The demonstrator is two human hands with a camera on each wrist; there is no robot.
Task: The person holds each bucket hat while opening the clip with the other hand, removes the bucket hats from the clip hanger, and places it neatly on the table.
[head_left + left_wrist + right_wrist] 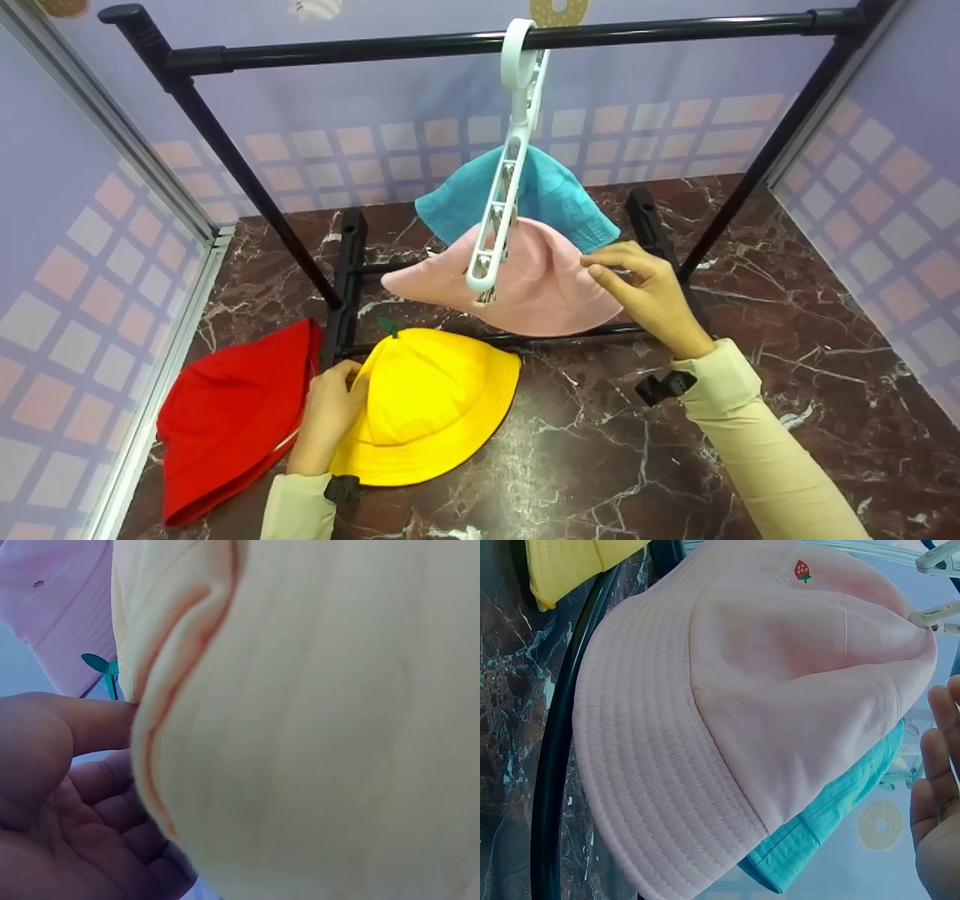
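A yellow bucket hat (431,390) with a small green sprout on its crown is held at its left side by my left hand (334,409). In the left wrist view, the thumb lies against a fold of the yellow fabric (300,727) and the other fingers go behind it. My right hand (645,296) is raised beside the pink bucket hat (547,292), holding nothing, its fingers loosely bent. That pink hat, with a strawberry motif (802,571), hangs by a clip (934,617) from a white hanger (499,217). Behind it hangs a blue hat (574,202).
A black rack (360,51) carries the hanger on its top bar, and its feet stand on the dark marbled surface (600,465). A red hat (232,412) lies at the left, close to my left hand. Patterned panels (60,300) enclose the sides and back.
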